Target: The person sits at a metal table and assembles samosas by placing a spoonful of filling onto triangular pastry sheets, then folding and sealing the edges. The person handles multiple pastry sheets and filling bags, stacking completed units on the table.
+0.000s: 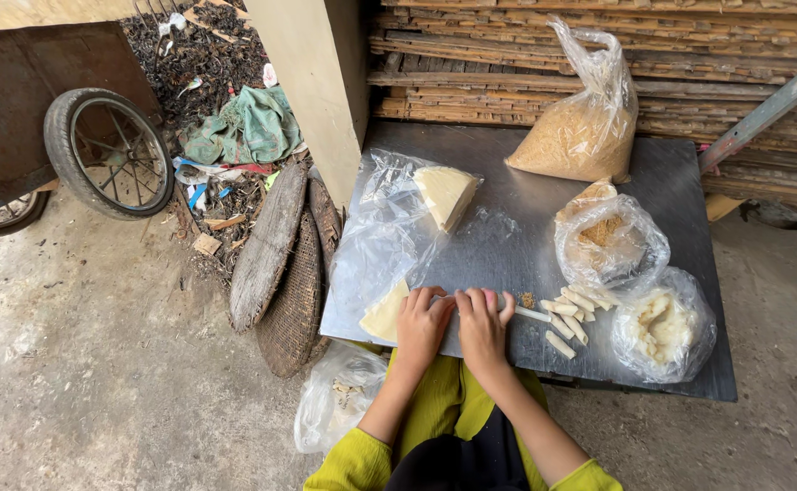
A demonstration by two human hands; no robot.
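Hands (453, 323) press together, grasping a pale strip (530, 314) at the counter (526, 245) near edge. Finished sticks (569, 314) lie at 3 o'clock; uncut wedges (446, 194) remain at 12 and 9 o'clock.

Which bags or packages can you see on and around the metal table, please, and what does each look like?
Large clear bag: far edge of the table, upright, golden crumbs.
Clear bag: right side, open, tan crumbs.
Clear bag: near right corner, whitish lumps.
Clear wrapper: left side, flat, under pale wedges.
Clear bag: on the floor, crumpled.
No labels or screens.
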